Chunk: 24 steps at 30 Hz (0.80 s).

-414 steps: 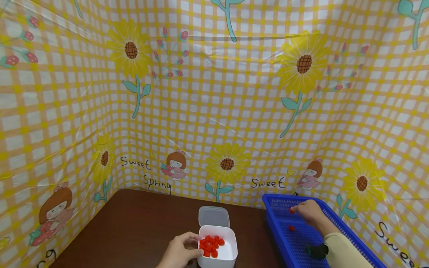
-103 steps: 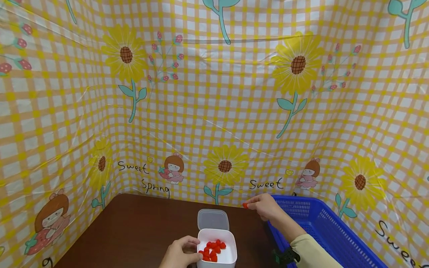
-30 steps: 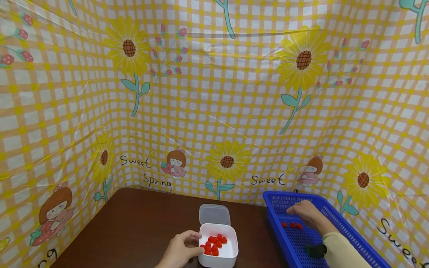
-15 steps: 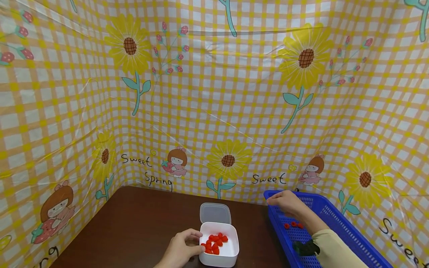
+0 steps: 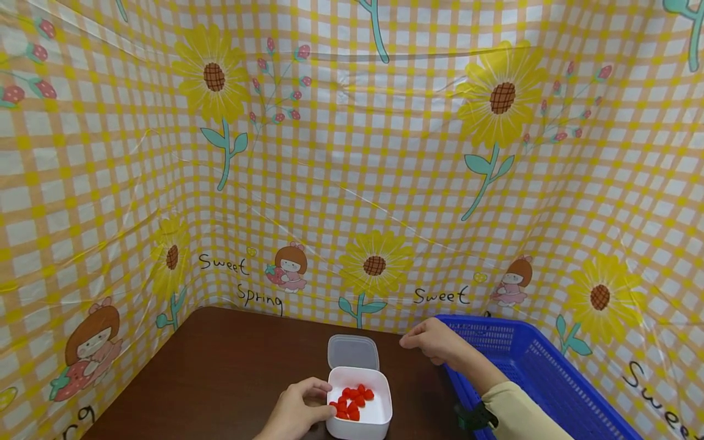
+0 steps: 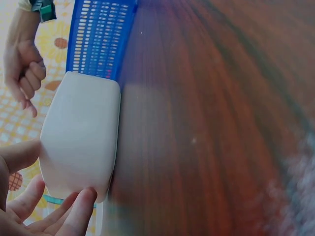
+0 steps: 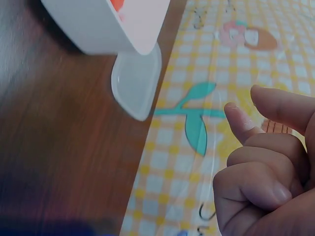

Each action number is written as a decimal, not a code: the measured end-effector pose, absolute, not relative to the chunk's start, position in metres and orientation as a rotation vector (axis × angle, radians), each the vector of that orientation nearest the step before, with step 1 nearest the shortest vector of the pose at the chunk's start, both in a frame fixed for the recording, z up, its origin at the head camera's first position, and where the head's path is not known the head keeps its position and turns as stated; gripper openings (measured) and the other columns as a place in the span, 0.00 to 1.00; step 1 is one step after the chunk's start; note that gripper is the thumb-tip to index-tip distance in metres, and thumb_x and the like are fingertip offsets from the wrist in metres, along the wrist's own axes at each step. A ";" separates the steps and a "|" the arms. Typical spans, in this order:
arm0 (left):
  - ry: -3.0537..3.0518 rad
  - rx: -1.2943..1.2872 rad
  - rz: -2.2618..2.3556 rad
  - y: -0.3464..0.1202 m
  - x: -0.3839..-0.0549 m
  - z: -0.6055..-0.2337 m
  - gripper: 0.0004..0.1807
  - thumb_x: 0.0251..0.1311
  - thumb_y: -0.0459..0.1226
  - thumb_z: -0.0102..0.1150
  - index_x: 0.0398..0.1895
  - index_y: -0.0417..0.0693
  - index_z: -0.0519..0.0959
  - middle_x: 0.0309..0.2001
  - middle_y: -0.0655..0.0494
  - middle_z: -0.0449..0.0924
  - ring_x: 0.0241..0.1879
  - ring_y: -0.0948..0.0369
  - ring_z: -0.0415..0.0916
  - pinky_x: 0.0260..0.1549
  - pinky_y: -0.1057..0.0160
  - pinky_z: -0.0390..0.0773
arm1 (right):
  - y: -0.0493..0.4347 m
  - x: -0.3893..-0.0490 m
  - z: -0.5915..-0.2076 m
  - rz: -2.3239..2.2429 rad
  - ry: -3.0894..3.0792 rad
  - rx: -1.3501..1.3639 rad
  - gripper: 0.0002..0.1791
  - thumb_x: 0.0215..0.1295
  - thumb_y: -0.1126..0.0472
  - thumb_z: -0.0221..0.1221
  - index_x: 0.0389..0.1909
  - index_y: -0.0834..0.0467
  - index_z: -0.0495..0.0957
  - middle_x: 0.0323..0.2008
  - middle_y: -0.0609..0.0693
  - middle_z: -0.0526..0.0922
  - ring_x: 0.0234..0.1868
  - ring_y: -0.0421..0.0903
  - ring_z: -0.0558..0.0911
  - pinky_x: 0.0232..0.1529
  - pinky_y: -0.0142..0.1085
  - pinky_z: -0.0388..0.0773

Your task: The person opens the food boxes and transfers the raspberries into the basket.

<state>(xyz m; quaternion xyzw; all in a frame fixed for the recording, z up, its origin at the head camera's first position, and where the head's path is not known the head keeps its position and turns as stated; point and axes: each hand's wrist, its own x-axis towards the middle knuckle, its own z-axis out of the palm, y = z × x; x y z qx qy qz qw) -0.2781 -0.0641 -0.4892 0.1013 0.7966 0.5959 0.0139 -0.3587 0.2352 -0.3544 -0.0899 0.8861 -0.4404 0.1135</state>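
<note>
A white square box (image 5: 360, 431) stands on the dark brown table, with several small red rounded pieces (image 5: 354, 414) inside. My left hand (image 5: 294, 409) holds the box's left side, its thumb at the near left and fingers along the far left. In the left wrist view the fingertips (image 6: 87, 194) touch the white wall. My right hand (image 5: 437, 345) hovers between the box and the blue basket. In the right wrist view its thumb and index finger (image 7: 241, 120) are parted with nothing between them, the other fingers curled in.
A translucent lid (image 5: 353, 354) lies just behind the box. At the right is a blue perforated basket (image 5: 555, 382), partly hidden by the right forearm. A checked, flower-printed cloth (image 5: 308, 201) surrounds the table's back and sides.
The right hand has moved left out of the basket, where red pieces lay a moment ago. Fewer red pieces are in the box than 13.8 s ago. The left hand keeps its hold.
</note>
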 end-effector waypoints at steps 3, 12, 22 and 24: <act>2.476 0.318 1.859 -0.064 -0.278 -0.489 0.16 0.53 0.39 0.74 0.45 0.49 0.83 0.40 0.53 0.85 0.38 0.58 0.82 0.42 0.53 0.83 | 0.225 -0.358 -0.358 -1.282 2.580 -0.297 0.15 0.65 0.61 0.64 0.47 0.67 0.85 0.11 0.40 0.52 0.15 0.37 0.45 0.16 0.30 0.48; 2.444 0.303 1.876 -0.064 -0.280 -0.491 0.16 0.54 0.38 0.74 0.46 0.48 0.83 0.41 0.51 0.85 0.39 0.56 0.81 0.44 0.51 0.83 | 0.200 -0.355 -0.375 -1.247 2.542 -0.335 0.13 0.62 0.62 0.65 0.43 0.66 0.86 0.11 0.40 0.54 0.13 0.37 0.48 0.14 0.29 0.49; 2.460 0.353 1.874 -0.064 -0.279 -0.492 0.17 0.55 0.37 0.73 0.47 0.45 0.83 0.41 0.50 0.86 0.40 0.56 0.81 0.43 0.51 0.82 | 0.176 -0.353 -0.392 -1.194 2.523 -0.303 0.08 0.60 0.61 0.67 0.34 0.62 0.88 0.11 0.41 0.55 0.13 0.38 0.50 0.14 0.30 0.51; 2.453 0.347 1.877 -0.064 -0.279 -0.492 0.17 0.55 0.37 0.73 0.47 0.45 0.83 0.42 0.49 0.86 0.40 0.55 0.81 0.44 0.50 0.82 | 0.173 -0.353 -0.395 -1.175 2.533 -0.300 0.07 0.60 0.60 0.68 0.32 0.61 0.88 0.11 0.42 0.56 0.13 0.38 0.51 0.14 0.29 0.51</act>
